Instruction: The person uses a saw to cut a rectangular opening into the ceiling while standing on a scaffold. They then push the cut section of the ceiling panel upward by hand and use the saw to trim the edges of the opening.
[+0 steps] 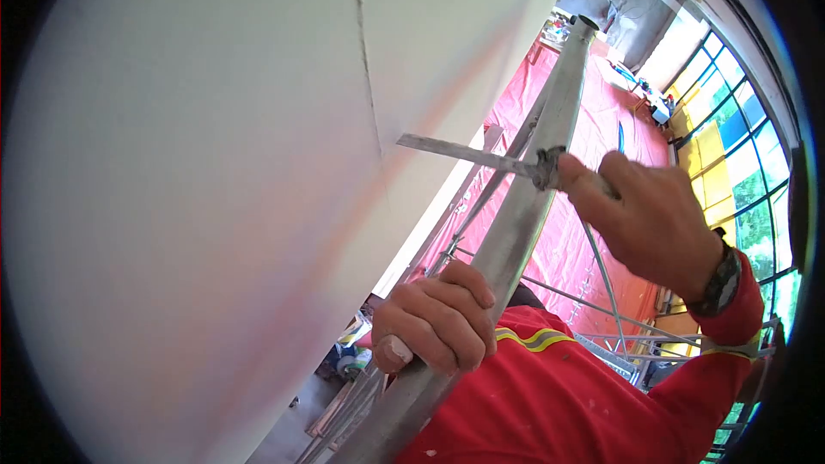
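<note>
My right hand [649, 215] is closed around the handle of a putty knife [464, 154], which is seen nearly edge-on. Its thin grey blade points left, and its tip overlaps the white panel [215, 206] close to a dark vertical joint line [364, 56]. Dark, crusty material clings where the blade meets the handle. Lower down, my left hand [434, 318] is wrapped round a thick metal scaffold pole [516, 232] that slants up to the right. One of its fingertips has a pale covering or smear.
Thinner scaffold tubes [601, 275] cross behind the pole. Far below lies pink-red sheeting [580, 133] over the floor, with tables and clutter at its far end. A large gridded window [748, 155] runs along the right. More clutter [348, 361] shows beneath the panel's edge.
</note>
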Demonstrator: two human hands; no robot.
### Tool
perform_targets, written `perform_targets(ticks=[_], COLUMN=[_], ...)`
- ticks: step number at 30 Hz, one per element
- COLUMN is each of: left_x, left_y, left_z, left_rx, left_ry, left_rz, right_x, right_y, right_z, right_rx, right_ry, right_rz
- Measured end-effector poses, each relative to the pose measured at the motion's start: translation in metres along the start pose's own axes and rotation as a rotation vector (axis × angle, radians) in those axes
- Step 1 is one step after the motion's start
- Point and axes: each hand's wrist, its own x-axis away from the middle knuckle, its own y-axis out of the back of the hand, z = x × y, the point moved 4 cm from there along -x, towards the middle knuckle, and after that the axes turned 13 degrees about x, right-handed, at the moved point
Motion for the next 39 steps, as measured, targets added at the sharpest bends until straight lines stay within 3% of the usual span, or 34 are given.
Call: perform_targets(ticks=[7,16,20,23,26,30,34,36,39], left_x=[0.001,0.001,0.002,0.007,0.01,0.003,0.001,0.008,0.006], left_y=[0.002,0.009,0.009,0.01,0.011,0.015,0.018,0.017,0.016], left_z=[0.002,0.013,0.012,0.019,0.022,0.025,0.025,0.027,0.024], left_rx=[-0.008,0.005,0.004,-0.001,0.012,0.001,-0.027,-0.046,-0.081], left_ry=[-0.004,-0.03,-0.021,-0.021,-0.022,-0.029,0.001,-0.014,0.011], left_rz=[-0.004,-0.019,-0.009,-0.033,-0.065,-0.033,-0.033,-0.066,-0.03], right_x=[-0.073,0.007,-0.04,-0.069,-0.038,0.014,-0.034,-0.057,-0.039], right_y=[-0.016,-0.017,-0.032,-0.039,-0.037,-0.032,-0.053,-0.055,-0.055], right_z=[0.018,-0.009,0.001,0.0,-0.012,-0.025,-0.007,-0.007,-0.016], right_rx=[-0.069,0.045,-0.115,-0.02,-0.086,0.07,-0.126,-0.084,-0.058], right_ry=[0.143,-0.028,0.055,0.145,0.059,0.001,0.023,0.082,0.054], right_rz=[-0.227,0.023,-0.089,-0.178,-0.131,-0.001,-0.138,-0.164,-0.115])
